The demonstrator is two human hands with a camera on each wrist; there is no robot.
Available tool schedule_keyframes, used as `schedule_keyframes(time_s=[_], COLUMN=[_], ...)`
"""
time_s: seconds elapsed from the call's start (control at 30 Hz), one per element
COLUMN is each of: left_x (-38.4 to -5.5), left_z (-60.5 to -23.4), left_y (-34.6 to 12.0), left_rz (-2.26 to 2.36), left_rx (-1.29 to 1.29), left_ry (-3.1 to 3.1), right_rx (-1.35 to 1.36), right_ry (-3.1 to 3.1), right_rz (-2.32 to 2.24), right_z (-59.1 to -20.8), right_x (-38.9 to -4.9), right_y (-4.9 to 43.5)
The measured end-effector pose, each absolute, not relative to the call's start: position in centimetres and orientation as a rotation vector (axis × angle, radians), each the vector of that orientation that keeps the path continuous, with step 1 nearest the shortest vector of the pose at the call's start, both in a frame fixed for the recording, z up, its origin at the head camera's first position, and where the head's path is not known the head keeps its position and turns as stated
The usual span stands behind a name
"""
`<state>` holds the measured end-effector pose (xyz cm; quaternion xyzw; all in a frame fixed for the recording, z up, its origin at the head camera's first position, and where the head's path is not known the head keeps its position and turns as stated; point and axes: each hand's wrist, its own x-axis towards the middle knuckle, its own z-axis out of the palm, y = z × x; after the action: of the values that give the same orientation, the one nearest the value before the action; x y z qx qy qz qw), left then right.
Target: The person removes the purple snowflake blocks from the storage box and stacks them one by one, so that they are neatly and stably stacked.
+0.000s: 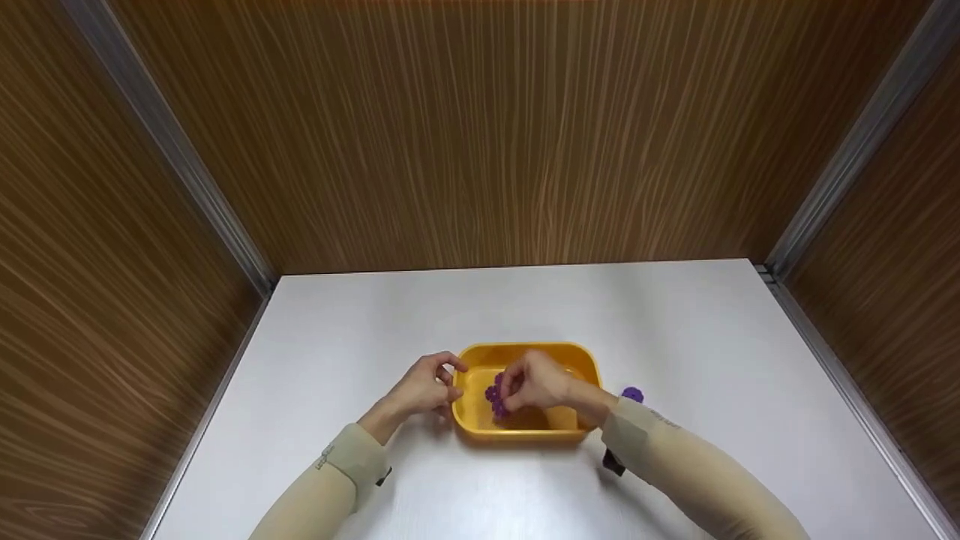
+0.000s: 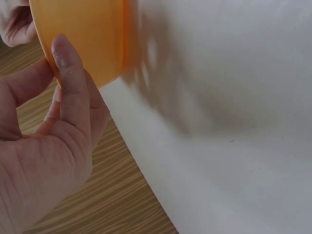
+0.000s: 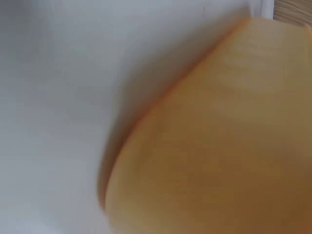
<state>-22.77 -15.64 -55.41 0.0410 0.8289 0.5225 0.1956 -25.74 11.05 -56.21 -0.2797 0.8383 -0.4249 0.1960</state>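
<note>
A yellow-orange plastic tub (image 1: pixel 525 435) sits on the white table. My left hand (image 1: pixel 426 386) pinches its left rim; in the left wrist view, a finger (image 2: pixel 70 78) lies along the tub's outer wall (image 2: pixel 92 39). Inside the tub, toward its left half, are purple scalloped, flower-like pieces (image 1: pixel 493 395). My right hand (image 1: pixel 541 381) reaches in over the right side, its curled fingers pinching at these pieces and partly covering them. In the right wrist view the tub's wall (image 3: pixel 209 141) is blurred and fills much of the picture, with the hand out of sight.
Another purple scalloped piece (image 1: pixel 632 393) lies on the table right of the tub, partly behind the right sleeve (image 1: pixel 675 450). Wood-grain panels (image 1: pixel 510 135) with grey metal corner posts (image 1: pixel 187 150) enclose the white tabletop (image 1: pixel 360 315) at the back and sides.
</note>
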Motion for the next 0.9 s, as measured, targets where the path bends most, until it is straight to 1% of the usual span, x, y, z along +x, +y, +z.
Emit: schedule_keyframes(time_s=[0.43,0.67,0.9], left_x=[-22.6,-22.6,-22.7], left_z=[-55.4,-55.4,-55.4], left_y=[-15.9,-15.8,-15.8], left_rz=[1.437,1.482,1.464], left_rx=[0.078,0.131,0.117], left_ry=[2.35,2.319,2.331], right_rx=[-0.644,-0.599,-0.516], right_ry=[2.383,2.432,2.475], right_rz=[-1.367,-1.422,-1.472], right_z=[-54.0,-53.4,-53.2], right_x=[-25.9,-26.0,-25.6], right_y=[17.5,21.6,25.2])
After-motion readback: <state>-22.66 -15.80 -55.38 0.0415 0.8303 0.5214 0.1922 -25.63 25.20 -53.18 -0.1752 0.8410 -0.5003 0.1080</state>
